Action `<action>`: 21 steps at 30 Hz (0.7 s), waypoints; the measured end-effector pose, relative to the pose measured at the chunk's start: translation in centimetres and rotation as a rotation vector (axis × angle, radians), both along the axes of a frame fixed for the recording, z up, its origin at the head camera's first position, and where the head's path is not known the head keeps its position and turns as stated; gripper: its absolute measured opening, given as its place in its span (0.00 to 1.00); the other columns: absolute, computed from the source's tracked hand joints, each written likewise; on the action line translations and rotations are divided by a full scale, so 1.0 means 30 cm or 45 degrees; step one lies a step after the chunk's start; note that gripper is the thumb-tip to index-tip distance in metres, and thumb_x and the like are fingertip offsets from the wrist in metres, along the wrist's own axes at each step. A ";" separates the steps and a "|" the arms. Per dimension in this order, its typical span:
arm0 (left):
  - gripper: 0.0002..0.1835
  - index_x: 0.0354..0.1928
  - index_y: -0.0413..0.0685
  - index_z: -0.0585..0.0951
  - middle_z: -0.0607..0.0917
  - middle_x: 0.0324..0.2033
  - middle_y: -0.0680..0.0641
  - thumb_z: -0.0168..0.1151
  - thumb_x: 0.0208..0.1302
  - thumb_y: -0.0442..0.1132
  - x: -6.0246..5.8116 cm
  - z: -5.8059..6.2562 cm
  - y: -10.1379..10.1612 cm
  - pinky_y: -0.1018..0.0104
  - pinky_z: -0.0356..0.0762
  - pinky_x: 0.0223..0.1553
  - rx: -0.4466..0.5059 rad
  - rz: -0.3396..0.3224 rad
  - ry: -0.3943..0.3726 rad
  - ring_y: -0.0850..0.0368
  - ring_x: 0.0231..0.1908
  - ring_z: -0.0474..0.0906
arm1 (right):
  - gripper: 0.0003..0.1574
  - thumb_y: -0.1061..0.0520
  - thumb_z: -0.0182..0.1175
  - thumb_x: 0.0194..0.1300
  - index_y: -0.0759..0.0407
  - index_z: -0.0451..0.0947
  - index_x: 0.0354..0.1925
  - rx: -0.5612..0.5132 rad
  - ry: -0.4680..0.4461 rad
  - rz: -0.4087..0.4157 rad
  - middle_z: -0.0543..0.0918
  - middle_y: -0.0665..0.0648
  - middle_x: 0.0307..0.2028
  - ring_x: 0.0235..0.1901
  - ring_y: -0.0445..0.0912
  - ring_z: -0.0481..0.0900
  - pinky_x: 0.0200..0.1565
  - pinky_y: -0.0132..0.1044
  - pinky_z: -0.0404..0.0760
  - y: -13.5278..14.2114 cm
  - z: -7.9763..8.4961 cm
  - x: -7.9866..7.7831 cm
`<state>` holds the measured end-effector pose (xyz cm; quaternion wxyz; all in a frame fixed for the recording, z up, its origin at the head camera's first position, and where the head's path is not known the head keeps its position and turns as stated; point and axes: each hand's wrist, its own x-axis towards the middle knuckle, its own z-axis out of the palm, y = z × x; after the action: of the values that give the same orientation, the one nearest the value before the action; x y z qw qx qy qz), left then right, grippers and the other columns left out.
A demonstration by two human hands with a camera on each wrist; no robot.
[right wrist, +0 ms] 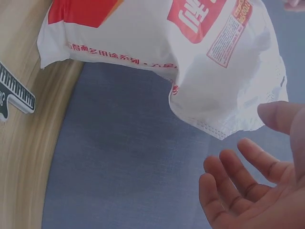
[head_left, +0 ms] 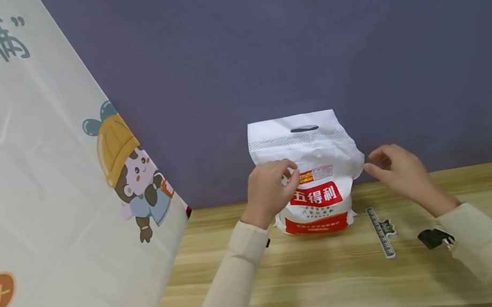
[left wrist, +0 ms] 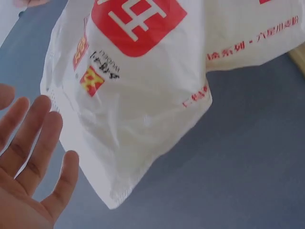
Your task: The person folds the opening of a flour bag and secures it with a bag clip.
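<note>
Two spread grips, left hand [head_left: 269, 190] and right hand [head_left: 403, 174], flanked the mid-frame bag [head_left: 312, 158]; its bulging base [head_left: 318, 224] likely propped it upright.

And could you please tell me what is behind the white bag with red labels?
Behind the white bag with red labels rises a plain dark blue-grey backdrop; whatever the bag covers there cannot be seen.

Plain slate-purple backdrop [head_left: 294, 31] beyond the left hand [head_left: 265, 191], wood-grain tabletop [head_left: 317, 288] beneath it, white cartoon-printed panel [head_left: 26, 185] to its left
</note>
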<state>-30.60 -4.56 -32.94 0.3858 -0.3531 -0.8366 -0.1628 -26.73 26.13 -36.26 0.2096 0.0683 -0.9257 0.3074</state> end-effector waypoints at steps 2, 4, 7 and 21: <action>0.07 0.35 0.56 0.87 0.89 0.25 0.57 0.62 0.68 0.44 -0.006 0.004 0.018 0.64 0.81 0.36 0.000 0.011 0.016 0.64 0.26 0.81 | 0.26 0.47 0.61 0.73 0.68 0.76 0.55 -0.012 -0.001 -0.007 0.77 0.70 0.52 0.50 0.66 0.78 0.48 0.62 0.78 0.000 0.002 0.000; 0.06 0.35 0.56 0.87 0.88 0.24 0.57 0.62 0.67 0.44 -0.011 0.008 0.035 0.66 0.79 0.32 0.003 0.019 0.028 0.64 0.25 0.80 | 0.26 0.47 0.61 0.73 0.68 0.76 0.55 -0.022 0.000 -0.009 0.77 0.70 0.52 0.51 0.66 0.78 0.48 0.63 0.78 0.000 0.003 -0.002; 0.06 0.33 0.56 0.86 0.85 0.21 0.57 0.63 0.67 0.43 -0.011 0.012 0.063 0.67 0.75 0.29 -0.007 0.023 0.054 0.64 0.23 0.77 | 0.27 0.47 0.61 0.73 0.68 0.75 0.56 -0.046 -0.003 -0.003 0.76 0.71 0.53 0.51 0.66 0.78 0.48 0.63 0.78 0.002 0.002 -0.007; 0.07 0.36 0.60 0.85 0.83 0.22 0.61 0.59 0.69 0.46 -0.013 0.057 0.179 0.70 0.73 0.31 -0.239 0.104 0.152 0.64 0.26 0.77 | 0.30 0.44 0.57 0.75 0.69 0.73 0.58 -0.137 -0.050 -0.004 0.76 0.71 0.54 0.52 0.66 0.76 0.47 0.61 0.78 0.001 -0.007 -0.047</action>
<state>-30.98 0.81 -31.23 0.4065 -0.3622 -0.8375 -0.0465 -28.13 26.15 -36.46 0.1951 0.0493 -0.9119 0.3576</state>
